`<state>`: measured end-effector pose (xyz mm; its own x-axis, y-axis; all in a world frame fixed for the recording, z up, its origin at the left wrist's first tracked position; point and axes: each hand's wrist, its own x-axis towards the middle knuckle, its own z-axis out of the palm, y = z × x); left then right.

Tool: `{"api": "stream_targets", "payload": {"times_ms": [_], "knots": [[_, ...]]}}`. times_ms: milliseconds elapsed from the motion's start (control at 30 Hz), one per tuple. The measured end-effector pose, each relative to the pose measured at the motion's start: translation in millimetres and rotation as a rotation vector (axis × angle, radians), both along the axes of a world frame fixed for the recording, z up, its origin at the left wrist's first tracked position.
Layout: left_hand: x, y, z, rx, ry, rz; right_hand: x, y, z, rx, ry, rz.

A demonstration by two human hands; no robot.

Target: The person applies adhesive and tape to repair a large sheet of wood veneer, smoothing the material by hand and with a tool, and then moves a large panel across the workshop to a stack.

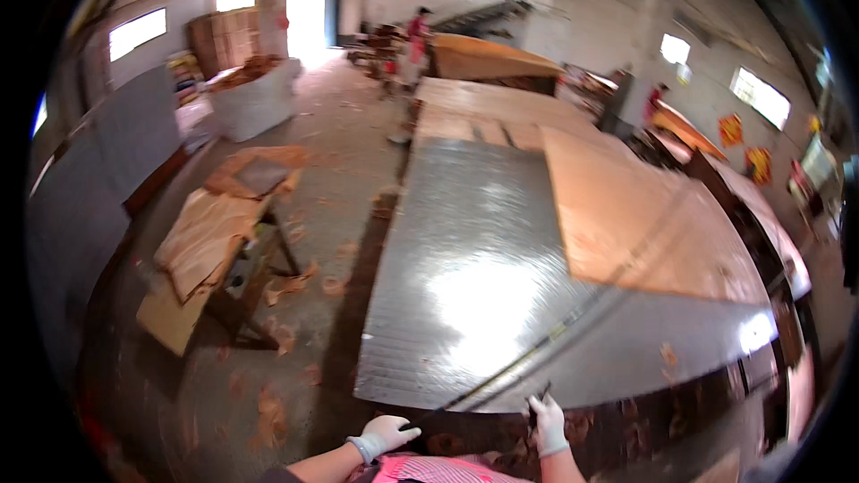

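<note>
My left hand, in a white glove, is closed around the near end of a long thin dark pole. The pole slants away to the right over a big table with a shiny grey top, its far part blurred. My right hand, also gloved, is closed at the table's near edge on a small dark object whose kind I cannot make out. A thin orange-brown wood veneer sheet lies on the right part of the top, and the pole's far part crosses over it.
On the left stands a wooden bench with veneer pieces. Veneer scraps litter the floor. A large white sack stands behind. One person is at the back, another far right, near more veneer stacks.
</note>
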<state>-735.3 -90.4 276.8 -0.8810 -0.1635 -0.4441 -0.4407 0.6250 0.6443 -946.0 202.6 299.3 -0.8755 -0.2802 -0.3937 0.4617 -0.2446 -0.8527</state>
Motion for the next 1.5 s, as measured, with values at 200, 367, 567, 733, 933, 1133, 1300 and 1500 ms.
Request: {"api": "stream_targets", "payload": {"times_ms": [200,367,567,733,933,1133,1300,1500], "knots": [[-20.4,-6.0,7.7,0.02,0.031,0.207,-118.5,-8.6,-21.6,0.161,-0.055,-0.028],[-42.4,12.3,21.0,0.063,-0.023,0.447,-238.9,-24.8,-17.8,0.405,0.088,0.019],[-84.9,43.3,6.5,0.114,-0.055,0.643,-385.2,-27.6,-30.2,1.239,0.636,0.139],[-109.5,59.3,15.3,0.058,-0.135,0.663,-428.1,-56.3,-14.5,1.348,0.624,0.486],[-119.7,68.4,6.6,0.05,-0.122,0.666,-459.0,-49.4,-5.5,1.525,0.686,0.566],[-133.6,82.4,15.4,0.234,0.049,0.785,-493.8,-47.6,7.8,1.385,0.783,0.335],[-134.8,84.9,13.7,0.207,0.035,0.776,-489.1,-77.9,14.8,0.429,0.432,-0.07],[-144.8,74.5,3.5,0.277,0.012,0.753,-507.2,-87.0,-13.9,0.272,0.235,-0.296]]}}
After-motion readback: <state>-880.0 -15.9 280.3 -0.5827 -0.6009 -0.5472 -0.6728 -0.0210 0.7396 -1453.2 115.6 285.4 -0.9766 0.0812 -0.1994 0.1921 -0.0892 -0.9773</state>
